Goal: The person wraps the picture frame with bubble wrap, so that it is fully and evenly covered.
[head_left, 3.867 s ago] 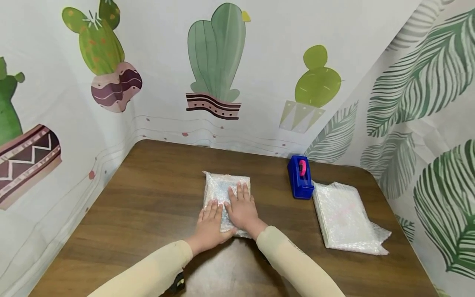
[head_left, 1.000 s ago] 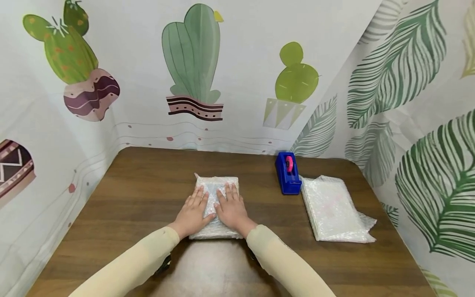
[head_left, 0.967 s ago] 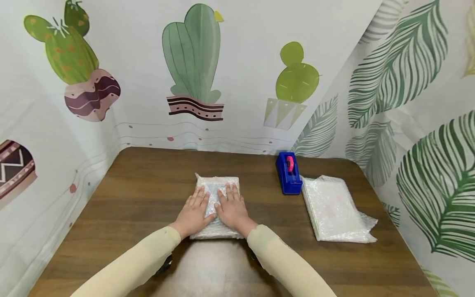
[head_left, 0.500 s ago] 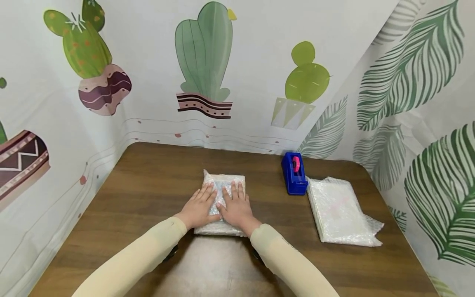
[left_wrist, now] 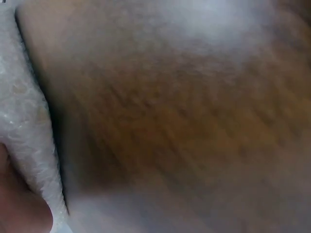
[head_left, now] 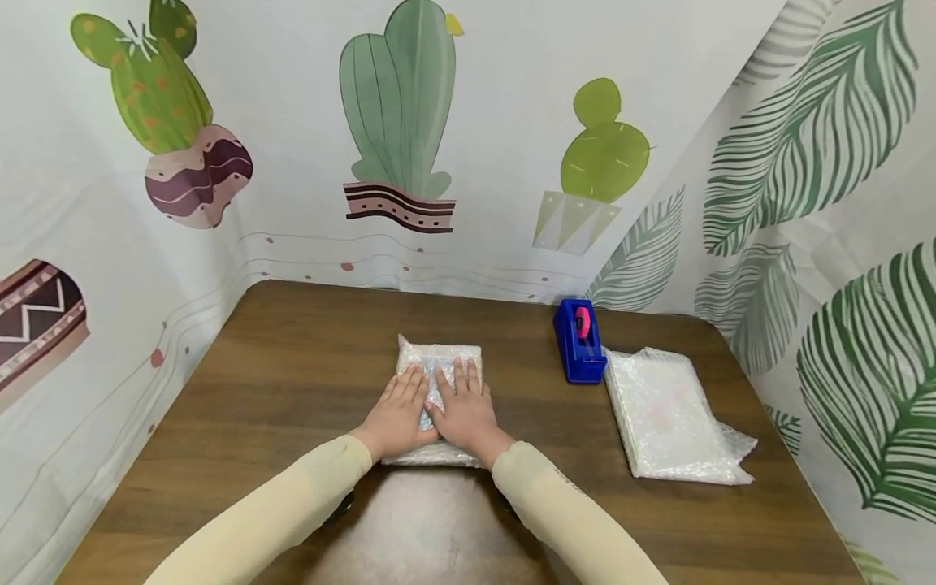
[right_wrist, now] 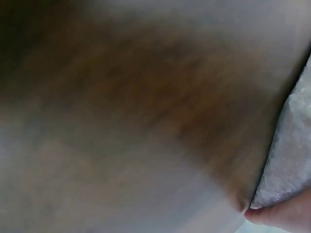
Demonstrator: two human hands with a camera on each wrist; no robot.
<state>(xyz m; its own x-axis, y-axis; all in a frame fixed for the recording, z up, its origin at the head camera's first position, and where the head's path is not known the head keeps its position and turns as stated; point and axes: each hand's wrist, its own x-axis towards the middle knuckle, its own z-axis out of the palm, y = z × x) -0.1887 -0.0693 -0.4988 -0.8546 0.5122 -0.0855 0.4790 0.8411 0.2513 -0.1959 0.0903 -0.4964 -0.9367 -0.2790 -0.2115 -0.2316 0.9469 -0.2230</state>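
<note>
A flat, bubble-wrapped rectangular package [head_left: 439,353] lies on the wooden table in the head view. Both palms rest on its top with fingers straight and pointing away from the body. My left hand [head_left: 398,413] covers its left part, and my right hand [head_left: 468,410] lies on the right part, the thumbs close together near the middle. What is inside the wrap is hidden. Part of the bubble wrap [left_wrist: 24,111] shows beside the hand in the left wrist view. The right wrist view has its wrapped edge [right_wrist: 286,160] above a finger.
A blue tape dispenser [head_left: 580,345] with a pink core stands at the back right. Beside it lies a second bubble-wrapped package [head_left: 665,418], a loose flap sticking out at its lower right. A printed cloth [head_left: 504,106] hangs behind the brown table [head_left: 307,349].
Both hands stay flat on the package, shifting slightly over it; the left hand was lower on it at first. The head view has swung a little. Dispenser and second package lie as before.
</note>
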